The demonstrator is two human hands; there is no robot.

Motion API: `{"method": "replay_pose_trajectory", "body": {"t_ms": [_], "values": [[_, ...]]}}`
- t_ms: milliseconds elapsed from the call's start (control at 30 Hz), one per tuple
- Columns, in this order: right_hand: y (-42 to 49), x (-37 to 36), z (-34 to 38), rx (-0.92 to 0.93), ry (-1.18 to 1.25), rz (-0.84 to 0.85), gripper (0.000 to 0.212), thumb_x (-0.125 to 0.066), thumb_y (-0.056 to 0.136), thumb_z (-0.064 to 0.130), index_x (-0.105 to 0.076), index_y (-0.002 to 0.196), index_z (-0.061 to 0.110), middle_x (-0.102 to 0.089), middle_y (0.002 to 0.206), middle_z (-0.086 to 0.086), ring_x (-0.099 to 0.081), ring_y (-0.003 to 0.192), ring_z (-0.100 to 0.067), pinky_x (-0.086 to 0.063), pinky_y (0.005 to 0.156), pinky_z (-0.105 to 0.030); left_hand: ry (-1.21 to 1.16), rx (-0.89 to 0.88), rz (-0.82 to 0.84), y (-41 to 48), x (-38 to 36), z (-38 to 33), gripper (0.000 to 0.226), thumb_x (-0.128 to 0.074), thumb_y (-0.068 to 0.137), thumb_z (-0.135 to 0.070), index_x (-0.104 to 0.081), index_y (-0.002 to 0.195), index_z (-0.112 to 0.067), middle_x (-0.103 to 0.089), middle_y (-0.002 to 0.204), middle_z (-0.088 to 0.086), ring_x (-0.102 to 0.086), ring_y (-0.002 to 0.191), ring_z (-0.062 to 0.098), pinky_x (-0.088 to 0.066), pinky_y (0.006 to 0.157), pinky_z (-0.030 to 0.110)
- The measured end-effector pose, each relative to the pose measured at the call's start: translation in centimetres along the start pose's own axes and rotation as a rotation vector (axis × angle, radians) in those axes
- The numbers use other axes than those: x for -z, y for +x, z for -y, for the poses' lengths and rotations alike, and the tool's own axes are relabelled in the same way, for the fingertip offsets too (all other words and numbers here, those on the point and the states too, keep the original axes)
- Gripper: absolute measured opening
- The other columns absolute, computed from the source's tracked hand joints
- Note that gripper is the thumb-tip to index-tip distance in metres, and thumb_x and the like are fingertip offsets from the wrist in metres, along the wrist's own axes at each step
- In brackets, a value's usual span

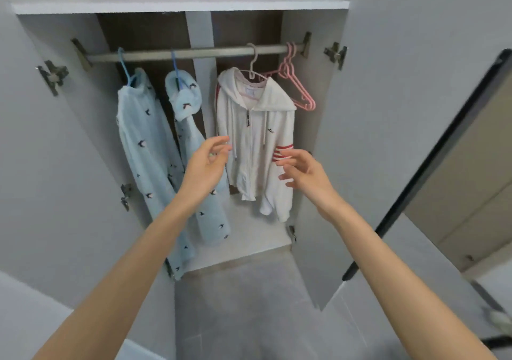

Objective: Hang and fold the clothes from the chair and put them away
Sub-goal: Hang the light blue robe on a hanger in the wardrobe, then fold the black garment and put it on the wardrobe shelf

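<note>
Wardrobe (180,2) stands open: on the rail (194,52) hang light-blue fleece pieces (144,143) at left, white hoodie (257,143) at right, and pink hangers (297,88) just beside it. Your left hand (206,165) and right hand (304,169) hover either side of the hoodie's front, fingers loosely spread, both empty.

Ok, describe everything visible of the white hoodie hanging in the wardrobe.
The white hoodie is a soft-looking zip-front with a hood, drawstrings and red stripes on one sleeve. It hangs facing out, zipped, on a pale hanger from the rail, beside empty pink hangers. The left hand and right hand are open just before it; contact cannot be told.
</note>
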State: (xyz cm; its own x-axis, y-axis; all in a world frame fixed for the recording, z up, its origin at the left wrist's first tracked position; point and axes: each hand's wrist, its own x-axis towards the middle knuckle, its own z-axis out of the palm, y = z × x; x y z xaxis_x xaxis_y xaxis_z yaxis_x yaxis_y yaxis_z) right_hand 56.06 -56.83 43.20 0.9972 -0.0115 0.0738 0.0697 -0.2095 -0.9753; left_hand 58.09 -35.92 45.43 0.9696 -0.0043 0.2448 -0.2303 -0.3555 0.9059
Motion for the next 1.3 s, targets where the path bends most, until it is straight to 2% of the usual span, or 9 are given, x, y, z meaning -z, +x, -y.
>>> {"method": "replay_pose_trajectory", "body": {"t_ms": [133, 267, 400, 633, 833, 967, 1033, 1133, 1300], "values": [[-6.5, 6.0, -2.8, -0.070, 0.016, -0.138, 0.025, -0.047, 0.098, 0.008, -0.056, 0.117, 0.020, -0.066, 0.107, 0.001, -0.064, 0.079, -0.011, -0.051, 0.068, -0.016, -0.039, -0.030, 0.131, -3.6, -6.4, -1.9, 0.027, -0.045, 0.098, -0.008, -0.056, 0.121, -0.013, -0.063, 0.109, -0.005, -0.059, 0.106, 0.015, -0.047, 0.095, 0.031], [-13.7, 12.1, -5.6, -0.142, 0.006, -0.250, 0.025, -0.047, 0.098, 0.009, -0.057, 0.117, 0.022, -0.065, 0.106, 0.002, -0.065, 0.081, -0.013, -0.050, 0.072, -0.022, -0.061, -0.040, 0.257, -8.3, -13.5, -3.7, 0.026, -0.043, 0.097, -0.003, -0.058, 0.118, -0.011, -0.064, 0.107, 0.000, -0.060, 0.093, 0.012, -0.045, 0.080, 0.013], [-21.9, 17.9, -8.1, -0.211, 0.010, -0.348, 0.023, -0.047, 0.098, 0.008, -0.057, 0.112, 0.024, -0.065, 0.103, 0.003, -0.064, 0.077, -0.011, -0.050, 0.070, -0.020, -0.096, -0.003, 0.374, -14.5, -20.7, -5.3, 0.026, -0.044, 0.096, -0.002, -0.058, 0.116, -0.011, -0.064, 0.105, 0.001, -0.060, 0.087, 0.014, -0.045, 0.084, 0.025], [-36.7, 26.2, -13.1, -0.350, -0.005, -0.520, 0.021, -0.048, 0.099, 0.014, -0.056, 0.115, 0.025, -0.064, 0.106, 0.003, -0.064, 0.075, -0.001, -0.050, 0.068, -0.016, -0.112, 0.022, 0.590, -25.9, -33.0, -7.2, 0.026, -0.043, 0.094, 0.003, -0.056, 0.113, -0.009, -0.064, 0.103, 0.002, -0.060, 0.078, 0.013, -0.043, 0.069, 0.018], [-46.4, 30.3, -17.4, -0.500, -0.006, -0.705, 0.023, -0.049, 0.098, 0.013, -0.057, 0.116, 0.024, -0.065, 0.109, 0.002, -0.064, 0.087, -0.014, -0.053, 0.071, -0.019, -0.043, 0.025, 0.832, -32.8, -40.7, -6.5, 0.024, -0.046, 0.094, -0.003, -0.055, 0.106, -0.022, -0.064, 0.100, -0.005, -0.063, 0.087, 0.018, -0.045, 0.070, 0.019], [-50.3, 31.9, -21.5, -0.614, -0.061, -0.807, 0.026, -0.051, 0.097, 0.012, -0.056, 0.120, 0.022, -0.060, 0.116, 0.005, -0.058, 0.107, -0.018, -0.052, 0.092, -0.035, 0.025, 0.033, 0.946, -35.9, -44.4, -4.9, 0.024, -0.046, 0.094, -0.008, -0.055, 0.106, -0.027, -0.066, 0.102, -0.009, -0.064, 0.087, 0.011, -0.042, 0.066, 0.008], [-51.0, 32.4, -24.0, -0.668, -0.099, -0.853, 0.028, -0.052, 0.097, 0.012, -0.054, 0.124, 0.017, -0.056, 0.125, 0.001, -0.054, 0.113, -0.016, -0.050, 0.097, -0.037, 0.064, 0.049, 0.987, -36.8, -45.8, -3.9, 0.022, -0.047, 0.095, -0.011, -0.055, 0.108, -0.027, -0.066, 0.106, -0.007, -0.064, 0.092, 0.013, -0.043, 0.073, 0.014], [-51.2, 33.3, -27.8, -0.752, -0.148, -0.892, 0.030, -0.054, 0.096, 0.016, -0.050, 0.126, 0.017, -0.051, 0.131, -0.005, -0.052, 0.111, -0.014, -0.047, 0.088, -0.020, 0.130, 0.078, 1.033, -37.3, -47.8, -2.1, 0.021, -0.048, 0.096, -0.015, -0.056, 0.114, -0.020, -0.066, 0.113, -0.001, -0.063, 0.099, 0.020, -0.044, 0.083, 0.024], [-49.7, 35.0, -33.3, -0.939, -0.228, -0.949, 0.044, -0.056, 0.095, 0.022, -0.040, 0.136, 0.024, -0.044, 0.139, -0.008, -0.041, 0.129, -0.027, -0.037, 0.110, -0.043, 0.242, 0.116, 1.119, -37.0, -51.5, 0.5, 0.028, -0.048, 0.097, -0.020, -0.056, 0.124, -0.014, -0.064, 0.121, 0.003, -0.062, 0.106, 0.023, -0.043, 0.092, 0.029]]}}
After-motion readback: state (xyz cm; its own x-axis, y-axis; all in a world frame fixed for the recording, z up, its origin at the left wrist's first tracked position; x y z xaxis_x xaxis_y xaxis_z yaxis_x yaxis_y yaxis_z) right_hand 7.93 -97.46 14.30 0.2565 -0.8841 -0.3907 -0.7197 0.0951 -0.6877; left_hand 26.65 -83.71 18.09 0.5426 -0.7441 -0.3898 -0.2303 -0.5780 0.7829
